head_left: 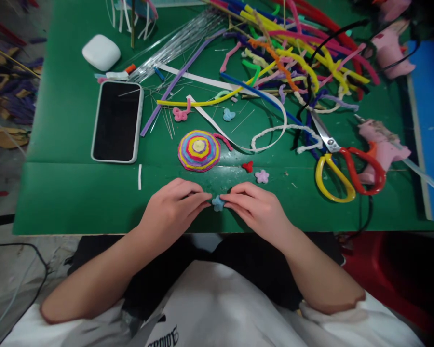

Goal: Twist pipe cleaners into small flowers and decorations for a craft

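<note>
Between my fingertips, just above the table's front edge, is a small light-blue pipe-cleaner flower [218, 203]. My left hand [175, 205] pinches its left side, and my right hand [258, 207] pinches the right side. Right beyond them lie a small red pipe-cleaner piece [247, 166] and a lilac flower [262, 176]. A round coiled disc [198, 150] in yellow, pink, blue and purple rings rests past my left hand. Farther back are a pink flower [181, 113] with a stem and another blue flower [229, 114].
A phone [116, 123] and a white case [101, 52] lie at left on the green table [72, 197]. Scissors [332, 144] with yellow and red handles and a pink glue gun [381, 144] are at right. Loose pipe cleaners [304, 72] heap up at the back, near thin wires [166, 115].
</note>
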Demonstrator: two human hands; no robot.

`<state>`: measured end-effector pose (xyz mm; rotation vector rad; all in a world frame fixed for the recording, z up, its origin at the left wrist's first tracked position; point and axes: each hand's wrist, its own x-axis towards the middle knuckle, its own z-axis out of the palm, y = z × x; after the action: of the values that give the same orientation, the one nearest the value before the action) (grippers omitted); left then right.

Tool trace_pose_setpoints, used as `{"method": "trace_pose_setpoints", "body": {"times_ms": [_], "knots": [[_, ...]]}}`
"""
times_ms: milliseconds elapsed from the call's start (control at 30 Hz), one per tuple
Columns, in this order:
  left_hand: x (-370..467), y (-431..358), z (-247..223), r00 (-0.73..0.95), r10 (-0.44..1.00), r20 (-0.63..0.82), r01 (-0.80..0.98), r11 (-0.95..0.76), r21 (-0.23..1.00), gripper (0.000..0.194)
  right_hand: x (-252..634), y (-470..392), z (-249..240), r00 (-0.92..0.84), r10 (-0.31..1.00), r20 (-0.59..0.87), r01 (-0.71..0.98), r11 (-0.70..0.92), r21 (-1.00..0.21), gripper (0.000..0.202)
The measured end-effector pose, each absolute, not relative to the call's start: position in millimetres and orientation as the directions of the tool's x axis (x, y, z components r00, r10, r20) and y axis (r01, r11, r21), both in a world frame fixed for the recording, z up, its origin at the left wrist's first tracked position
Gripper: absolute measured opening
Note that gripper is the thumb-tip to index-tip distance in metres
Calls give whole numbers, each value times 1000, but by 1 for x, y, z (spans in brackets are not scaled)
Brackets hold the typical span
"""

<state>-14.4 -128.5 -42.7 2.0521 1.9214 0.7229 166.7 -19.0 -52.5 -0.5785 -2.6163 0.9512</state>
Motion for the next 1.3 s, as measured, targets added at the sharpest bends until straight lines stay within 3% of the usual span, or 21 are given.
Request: {"method": "trace_pose_setpoints", "body": {"times_ms": [133, 367, 567, 700, 967, 1300], "knots": [[-14, -125, -45, 79, 985, 154, 861, -145, 488, 17, 167, -19, -54, -870, 472, 142, 276, 705, -653, 19], [-13, -126, -46, 90, 971, 219, 879, -181, 441, 16, 166, -23, -56, -858, 489, 154, 313, 738, -598, 19], [-14, -129, -48, 294, 893, 342, 857, -405, 319, 19, 166, -23, -56, -858, 485, 172, 298, 740, -603, 19], [-11, -128, -55, 301, 888, 348, 864, -408, 295, 11, 169, -23, -55, -872, 460, 166, 275, 742, -611, 20], [-9, -129, -52, 283, 893, 349, 864, -396, 313, 12, 168, -28, -56, -886, 429, 176, 289, 808, -514, 16], [-5, -129, -40, 322, 888, 327, 896, -397, 197, 15, 167, -27, -53, -892, 422, 162, 289, 808, -514, 15]]}}
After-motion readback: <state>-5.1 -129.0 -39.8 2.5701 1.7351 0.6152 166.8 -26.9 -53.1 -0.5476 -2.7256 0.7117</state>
